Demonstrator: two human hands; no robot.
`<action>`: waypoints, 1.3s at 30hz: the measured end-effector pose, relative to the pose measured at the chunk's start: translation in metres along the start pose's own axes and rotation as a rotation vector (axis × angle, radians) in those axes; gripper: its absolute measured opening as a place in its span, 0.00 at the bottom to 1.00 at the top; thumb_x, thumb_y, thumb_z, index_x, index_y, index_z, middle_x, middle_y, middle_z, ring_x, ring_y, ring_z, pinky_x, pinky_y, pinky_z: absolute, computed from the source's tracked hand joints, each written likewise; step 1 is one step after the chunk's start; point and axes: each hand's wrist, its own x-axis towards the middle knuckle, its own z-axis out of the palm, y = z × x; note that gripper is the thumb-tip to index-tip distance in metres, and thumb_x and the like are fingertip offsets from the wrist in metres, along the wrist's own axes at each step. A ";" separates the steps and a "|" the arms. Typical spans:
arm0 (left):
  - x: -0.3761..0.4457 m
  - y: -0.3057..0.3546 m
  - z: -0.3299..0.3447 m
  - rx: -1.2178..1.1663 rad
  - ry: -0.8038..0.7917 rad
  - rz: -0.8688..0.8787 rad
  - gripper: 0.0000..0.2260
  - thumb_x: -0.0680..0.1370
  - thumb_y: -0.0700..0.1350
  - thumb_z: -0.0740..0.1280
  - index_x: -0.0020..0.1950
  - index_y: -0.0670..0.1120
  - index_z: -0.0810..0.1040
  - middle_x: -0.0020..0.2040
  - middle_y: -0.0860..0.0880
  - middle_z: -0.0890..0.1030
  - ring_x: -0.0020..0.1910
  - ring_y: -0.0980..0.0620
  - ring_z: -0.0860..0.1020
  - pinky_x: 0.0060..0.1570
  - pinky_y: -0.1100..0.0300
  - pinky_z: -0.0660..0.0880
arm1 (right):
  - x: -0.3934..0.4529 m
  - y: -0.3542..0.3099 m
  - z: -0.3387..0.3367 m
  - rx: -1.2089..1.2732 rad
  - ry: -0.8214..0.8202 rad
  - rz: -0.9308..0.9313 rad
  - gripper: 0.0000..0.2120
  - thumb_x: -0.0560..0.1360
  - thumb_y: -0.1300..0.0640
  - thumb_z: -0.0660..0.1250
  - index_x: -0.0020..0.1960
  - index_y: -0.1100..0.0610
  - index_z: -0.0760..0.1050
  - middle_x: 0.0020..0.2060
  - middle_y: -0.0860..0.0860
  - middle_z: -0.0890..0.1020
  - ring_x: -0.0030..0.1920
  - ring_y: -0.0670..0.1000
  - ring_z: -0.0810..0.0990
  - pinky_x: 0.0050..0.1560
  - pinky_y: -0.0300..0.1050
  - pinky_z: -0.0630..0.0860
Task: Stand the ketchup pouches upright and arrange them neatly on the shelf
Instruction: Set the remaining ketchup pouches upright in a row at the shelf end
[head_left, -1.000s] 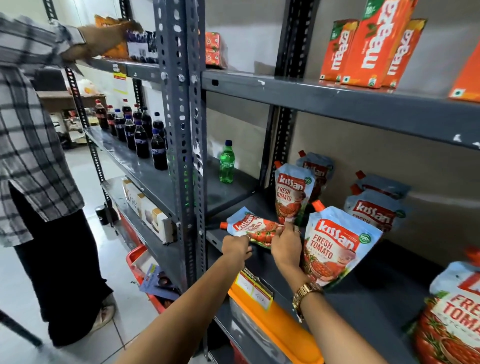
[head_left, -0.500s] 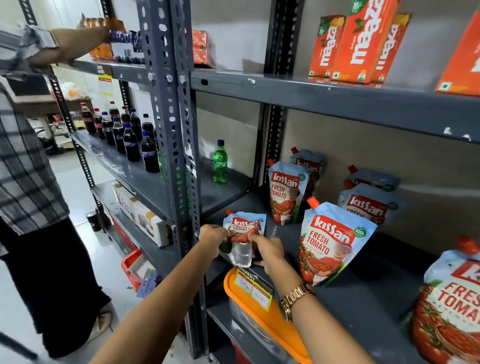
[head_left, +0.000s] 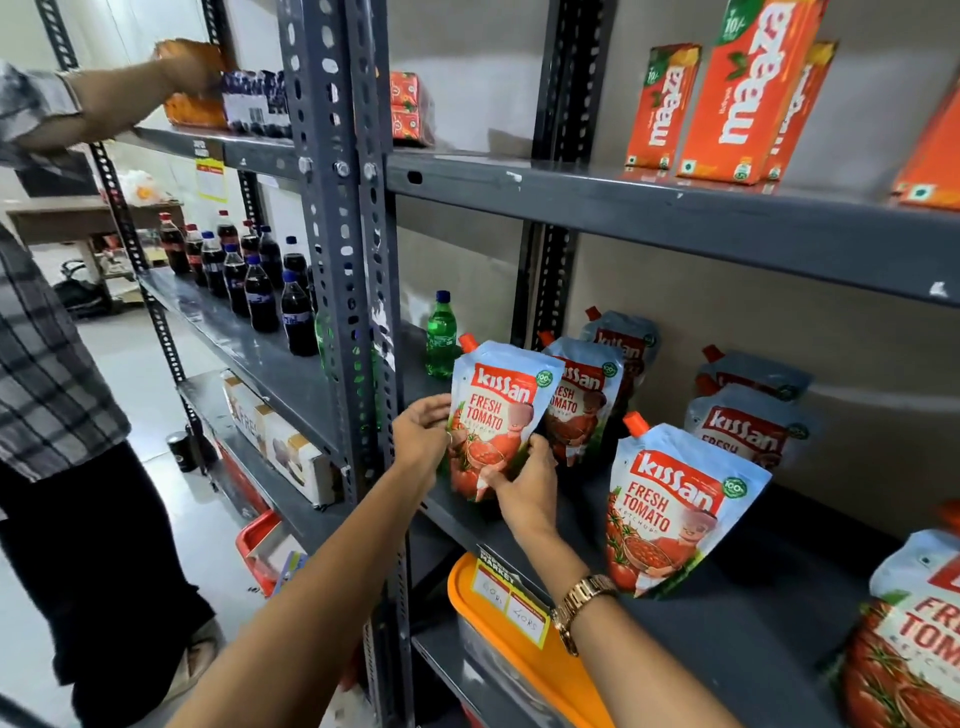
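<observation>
A Kissan ketchup pouch stands upright at the front left of the grey shelf, label toward me. My left hand grips its left edge and my right hand holds its lower right side. Behind it stand two more pouches, one close and one by the back wall. Another upright pouch stands to the right near the front, with two pouches behind it. A large pouch shows at the right edge.
A green bottle stands left of the pouches. Orange juice cartons sit on the shelf above. An orange-lidded bin lies below. A person in a checked shirt reaches into the left rack holding dark soda bottles.
The pouch lay flat at the shelf's front edge, then was lifted by both hands and now stands upright with its label facing me. The view moved closer to the shelf.
</observation>
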 end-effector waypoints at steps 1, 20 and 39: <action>0.005 -0.001 0.002 0.017 0.007 -0.009 0.17 0.68 0.22 0.64 0.54 0.35 0.75 0.46 0.44 0.78 0.43 0.51 0.77 0.30 0.67 0.76 | 0.004 0.003 0.002 -0.021 0.004 -0.015 0.25 0.67 0.65 0.73 0.59 0.56 0.65 0.60 0.56 0.74 0.63 0.54 0.72 0.57 0.43 0.69; 0.001 -0.060 0.009 0.250 -0.136 -0.171 0.19 0.81 0.49 0.52 0.70 0.43 0.65 0.69 0.41 0.70 0.67 0.44 0.69 0.61 0.57 0.66 | 0.002 0.040 0.009 -0.040 -0.138 0.076 0.19 0.73 0.60 0.67 0.61 0.61 0.67 0.60 0.64 0.76 0.62 0.62 0.74 0.62 0.58 0.73; -0.041 -0.063 0.025 0.324 -0.111 -0.195 0.20 0.80 0.52 0.56 0.67 0.43 0.69 0.69 0.40 0.70 0.72 0.43 0.63 0.72 0.48 0.61 | -0.024 0.050 -0.027 -0.062 -0.108 0.120 0.22 0.72 0.63 0.68 0.65 0.61 0.66 0.62 0.61 0.76 0.63 0.60 0.74 0.64 0.56 0.72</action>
